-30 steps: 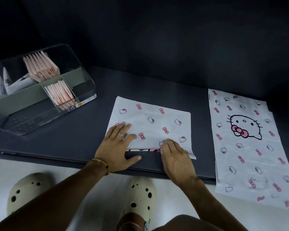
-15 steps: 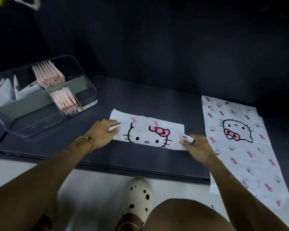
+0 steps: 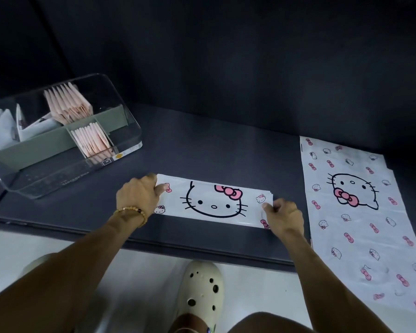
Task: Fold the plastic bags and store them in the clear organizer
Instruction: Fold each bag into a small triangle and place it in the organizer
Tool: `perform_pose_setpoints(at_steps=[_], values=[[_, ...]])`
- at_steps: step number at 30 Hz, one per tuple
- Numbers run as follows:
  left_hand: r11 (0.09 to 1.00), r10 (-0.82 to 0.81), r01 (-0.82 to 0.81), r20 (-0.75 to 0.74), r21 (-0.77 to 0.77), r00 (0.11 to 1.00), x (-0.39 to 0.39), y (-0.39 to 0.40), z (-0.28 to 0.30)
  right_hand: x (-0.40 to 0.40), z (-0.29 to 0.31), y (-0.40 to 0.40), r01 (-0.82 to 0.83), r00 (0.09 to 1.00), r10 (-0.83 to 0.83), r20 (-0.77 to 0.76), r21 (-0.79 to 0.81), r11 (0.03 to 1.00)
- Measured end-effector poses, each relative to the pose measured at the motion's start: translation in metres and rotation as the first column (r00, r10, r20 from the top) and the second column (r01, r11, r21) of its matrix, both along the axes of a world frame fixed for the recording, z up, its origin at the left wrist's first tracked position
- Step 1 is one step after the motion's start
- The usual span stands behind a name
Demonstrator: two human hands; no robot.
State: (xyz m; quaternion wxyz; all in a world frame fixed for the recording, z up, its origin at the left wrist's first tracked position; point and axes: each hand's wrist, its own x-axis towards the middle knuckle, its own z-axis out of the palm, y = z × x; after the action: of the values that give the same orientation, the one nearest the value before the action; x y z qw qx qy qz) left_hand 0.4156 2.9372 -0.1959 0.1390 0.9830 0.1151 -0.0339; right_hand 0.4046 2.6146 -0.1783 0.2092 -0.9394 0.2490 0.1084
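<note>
A white plastic bag (image 3: 214, 201) printed with a cat face and pink bow lies folded into a long strip on the dark table (image 3: 202, 150). My left hand (image 3: 139, 193) pinches its left end. At the strip's right end my right hand (image 3: 282, 216) grips the edge. The clear organizer (image 3: 65, 169) stands at the table's left, with folded pink bags (image 3: 67, 104) and folded white bags (image 3: 3, 127) standing in its compartments.
A stack of flat unfolded bags (image 3: 360, 212) with the same print lies at the right, overhanging the table's front edge. A dark wall rises behind the table. My cream clog (image 3: 199, 294) is on the white floor below.
The bag went from a wide half-fold under both flat hands to a narrow strip showing the big cat face. Both hands moved out to its ends and now pinch them.
</note>
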Motion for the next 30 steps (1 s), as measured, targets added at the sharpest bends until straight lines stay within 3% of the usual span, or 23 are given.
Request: perform_pose_setpoints(at_steps=[5, 7, 9, 11, 14, 16, 18, 20, 23, 26, 30], values=[[0.996, 0.05, -0.056, 0.087, 0.074, 0.995, -0.004, -0.004, 0.003, 0.006, -0.003, 0.001, 0.035, 0.999, -0.035, 0.012, 0.009, 0.999], [0.99, -0.11, 0.091, 0.184, 0.109, 0.977, -0.008, -0.006, 0.004, 0.007, -0.002, 0.0, 0.041, 0.999, -0.041, 0.004, 0.025, 0.999], [0.929, -0.366, 0.337, 0.238, 0.152, 0.9, -0.011, -0.005, -0.004, 0.008, -0.001, -0.001, 0.043, 0.999, -0.043, 0.002, 0.061, 0.997], [0.828, -0.561, 0.546, 0.172, 0.127, 0.81, -0.013, -0.002, -0.012, 0.011, 0.001, -0.003, 0.043, 0.999, -0.043, -0.005, 0.083, 0.996], [0.792, -0.609, 0.604, 0.045, 0.088, 0.792, -0.016, 0.006, -0.021, 0.008, 0.006, 0.002, 0.055, 0.998, -0.055, -0.003, 0.019, 0.998], [0.78, -0.621, 0.617, 0.005, 0.107, 0.784, -0.018, 0.008, -0.023, 0.001, 0.007, 0.013, 0.077, 0.988, -0.062, 0.145, -0.099, 0.992], [0.785, -0.613, 0.609, 0.001, 0.111, 0.79, -0.018, 0.008, -0.024, -0.007, 0.005, 0.039, -0.023, 0.93, 0.109, 0.352, -0.241, 0.97], [0.795, -0.603, 0.599, 0.012, 0.099, 0.798, -0.018, 0.008, -0.021, -0.011, -0.001, 0.086, -0.263, 0.805, 0.375, 0.459, -0.289, 0.92], [0.805, -0.593, 0.59, 0.048, 0.066, 0.803, -0.018, 0.008, -0.017, -0.012, -0.016, 0.166, -0.642, 0.65, 0.668, 0.362, -0.208, 0.738], [0.809, -0.587, 0.588, 0.094, 0.025, 0.804, -0.018, 0.009, -0.014, -0.008, -0.027, 0.188, -0.711, 0.647, 0.701, 0.3, -0.094, 0.697], [0.795, -0.606, 0.603, 0.074, 0.063, 0.792, -0.017, 0.012, -0.016, -0.006, -0.033, 0.144, -0.77, 0.532, 0.826, 0.186, -0.297, 0.564]])
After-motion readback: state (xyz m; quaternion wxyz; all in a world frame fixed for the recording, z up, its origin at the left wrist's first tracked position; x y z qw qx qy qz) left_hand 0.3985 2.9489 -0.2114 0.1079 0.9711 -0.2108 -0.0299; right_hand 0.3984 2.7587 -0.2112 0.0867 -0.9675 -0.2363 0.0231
